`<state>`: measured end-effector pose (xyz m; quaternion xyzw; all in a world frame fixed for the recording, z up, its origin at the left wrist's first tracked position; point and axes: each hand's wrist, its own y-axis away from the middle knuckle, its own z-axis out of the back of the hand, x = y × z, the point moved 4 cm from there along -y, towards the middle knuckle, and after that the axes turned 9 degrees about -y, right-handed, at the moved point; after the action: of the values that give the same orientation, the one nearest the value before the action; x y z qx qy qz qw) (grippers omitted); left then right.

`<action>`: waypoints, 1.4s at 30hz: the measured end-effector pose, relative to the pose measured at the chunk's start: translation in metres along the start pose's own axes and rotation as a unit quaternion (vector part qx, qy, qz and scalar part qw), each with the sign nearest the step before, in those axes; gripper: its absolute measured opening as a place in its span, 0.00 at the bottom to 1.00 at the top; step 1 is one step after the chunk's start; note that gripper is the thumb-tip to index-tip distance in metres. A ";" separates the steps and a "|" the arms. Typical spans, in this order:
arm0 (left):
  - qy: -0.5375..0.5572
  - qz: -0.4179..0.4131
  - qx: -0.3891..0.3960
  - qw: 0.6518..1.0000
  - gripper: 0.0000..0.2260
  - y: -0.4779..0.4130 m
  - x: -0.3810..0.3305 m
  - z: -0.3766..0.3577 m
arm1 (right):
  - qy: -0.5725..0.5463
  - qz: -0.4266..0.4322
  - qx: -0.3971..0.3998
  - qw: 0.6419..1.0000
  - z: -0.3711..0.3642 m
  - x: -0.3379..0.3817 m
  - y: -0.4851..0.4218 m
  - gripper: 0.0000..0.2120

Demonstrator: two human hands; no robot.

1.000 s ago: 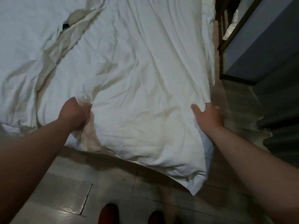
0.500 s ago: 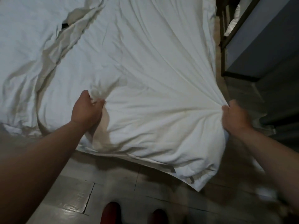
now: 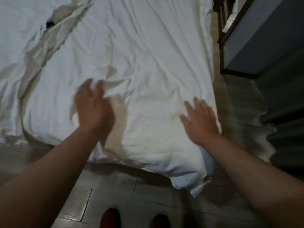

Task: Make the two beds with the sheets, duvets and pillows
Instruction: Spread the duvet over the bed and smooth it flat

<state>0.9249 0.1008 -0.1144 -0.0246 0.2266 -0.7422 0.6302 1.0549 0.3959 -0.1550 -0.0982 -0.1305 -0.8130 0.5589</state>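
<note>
The white duvet (image 3: 139, 55) is spread out wrinkled, and its near corner is hung over the floor (image 3: 115, 186). The left hand (image 3: 93, 111), blurred, and the right hand (image 3: 200, 120) are held open over it with fingers spread; nothing is gripped.

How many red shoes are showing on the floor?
2. The left red shoe pokes in at the bottom edge, left of centre; the right red shoe sits beside it, both on the grey tiled floor below the white duvet. Only the toes show.
</note>
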 end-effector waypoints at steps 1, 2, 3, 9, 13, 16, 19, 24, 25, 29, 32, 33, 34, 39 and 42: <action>-0.003 -0.105 0.034 0.994 0.26 0.005 -0.021 -0.013 | 0.016 0.011 0.049 0.999 -0.013 0.001 0.001 0.30; -0.023 -0.153 0.112 0.982 0.29 0.012 -0.036 -0.030 | 0.020 0.007 0.084 0.996 -0.024 0.000 0.001 0.30; -0.053 -0.147 0.206 0.966 0.32 0.018 -0.043 -0.050 | 0.014 0.001 0.104 0.995 -0.030 -0.001 -0.001 0.30; -0.154 -0.073 0.411 0.895 0.38 0.018 -0.044 -0.096 | -0.043 0.005 0.210 0.977 -0.024 -0.008 -0.020 0.32; -0.179 -0.057 0.470 0.862 0.48 0.003 -0.048 -0.104 | -0.060 0.040 0.290 0.954 -0.018 -0.017 -0.039 0.35; -0.184 -0.052 0.484 0.854 0.55 0.003 -0.047 -0.111 | -0.057 0.055 0.333 0.940 -0.023 -0.019 -0.051 0.37; -0.185 -0.042 0.487 0.852 0.57 0.001 -0.047 -0.115 | -0.052 0.074 0.365 0.927 -0.022 -0.019 -0.058 0.37; -0.206 -0.017 0.501 0.840 0.58 -0.001 -0.052 -0.118 | -0.065 0.095 0.449 0.886 -0.009 -0.018 -0.080 0.34; -0.207 -0.010 0.503 0.839 0.58 -0.001 -0.052 -0.119 | -0.066 0.103 0.467 0.876 -0.006 -0.017 -0.086 0.33; -0.222 0.021 0.524 0.822 0.57 -0.006 -0.055 -0.113 | -0.057 0.121 0.548 0.826 0.013 -0.020 -0.107 0.30; -0.248 0.055 0.557 0.791 0.55 -0.013 -0.074 -0.104 | -0.090 0.121 0.540 0.828 0.042 -0.027 -0.138 0.26; -0.247 0.078 0.567 0.782 0.51 -0.019 -0.081 -0.100 | -0.104 0.115 0.525 0.837 0.055 -0.031 -0.151 0.24; -0.227 0.115 0.568 0.783 0.42 -0.030 -0.092 -0.091 | -0.111 0.112 0.504 0.849 0.067 -0.036 -0.166 0.22; -0.120 0.145 0.331 0.925 0.10 -0.106 -0.181 -0.071 | -0.090 0.123 0.430 0.890 0.129 -0.075 -0.262 0.23; -0.024 0.224 0.269 0.937 0.12 -0.146 -0.247 -0.081 | -0.064 0.137 0.400 0.904 0.167 -0.097 -0.327 0.23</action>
<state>0.8148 0.3744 -0.0717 0.1796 0.0030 -0.6146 0.7681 0.7864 0.6469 -0.0598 0.0651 -0.4659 -0.5995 0.6475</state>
